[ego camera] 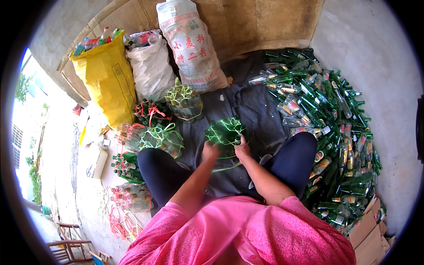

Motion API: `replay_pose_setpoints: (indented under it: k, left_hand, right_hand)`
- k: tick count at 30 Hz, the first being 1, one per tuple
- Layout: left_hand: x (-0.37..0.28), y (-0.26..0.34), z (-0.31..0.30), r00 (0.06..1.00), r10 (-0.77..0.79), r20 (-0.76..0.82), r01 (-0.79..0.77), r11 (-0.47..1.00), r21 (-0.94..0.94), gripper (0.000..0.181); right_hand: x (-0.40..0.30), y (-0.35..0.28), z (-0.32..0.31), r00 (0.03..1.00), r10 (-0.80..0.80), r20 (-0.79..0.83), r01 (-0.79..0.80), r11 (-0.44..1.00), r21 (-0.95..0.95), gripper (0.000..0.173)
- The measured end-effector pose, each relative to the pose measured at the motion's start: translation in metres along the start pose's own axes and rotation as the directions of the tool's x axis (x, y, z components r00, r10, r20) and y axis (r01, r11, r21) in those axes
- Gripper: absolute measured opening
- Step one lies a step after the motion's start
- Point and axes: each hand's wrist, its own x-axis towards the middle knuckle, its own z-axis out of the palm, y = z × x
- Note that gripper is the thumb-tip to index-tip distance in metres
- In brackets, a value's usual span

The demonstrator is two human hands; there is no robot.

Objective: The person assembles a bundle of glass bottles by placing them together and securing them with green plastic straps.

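Between my knees stands a bundle of green glass bottles point(225, 131), necks up, with light-green plastic strapping point(228, 125) laced across the tops. My right hand point(242, 149) grips a bottle neck point(238, 139) at the bundle's near right side, thumb raised along it. At the near left side is my left hand point(211, 151); it is motion-blurred, and its fingers are partly hidden, so its hold is unclear. A loose strap end point(227, 168) curves over the black sheet point(256, 109) just below the bundle.
Loose green and clear bottles point(328, 109) are heaped on the right. Several tied bottle bundles point(160, 139) stand to the left. Behind them are a yellow sack point(102, 79), a white sack point(150, 64) and a printed woven sack point(192, 46). Loose strapping point(121, 222) lies at lower left.
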Motion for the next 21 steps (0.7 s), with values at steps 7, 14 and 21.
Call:
replay_pose_setpoints:
  k: [7,14,21]
  left_hand:
    - [-0.014,0.031,-0.011,0.947,-0.196,0.255,0.3,0.822,-0.484,0.07]
    - [0.003,0.025,-0.028,0.955,-0.07,0.287,0.205,0.857,-0.473,0.071]
    - [-0.033,0.047,0.007,0.932,0.316,-0.176,-0.182,0.83,0.527,0.074]
  right_hand:
    - [0.009,-0.012,-0.016,0.969,0.139,0.202,-0.171,0.974,0.15,0.079]
    - [-0.041,-0.029,-0.006,0.978,0.098,0.186,-0.137,0.969,0.206,0.073]
    - [-0.044,-0.03,0.001,0.992,0.07,0.105,-0.069,0.998,-0.016,0.069]
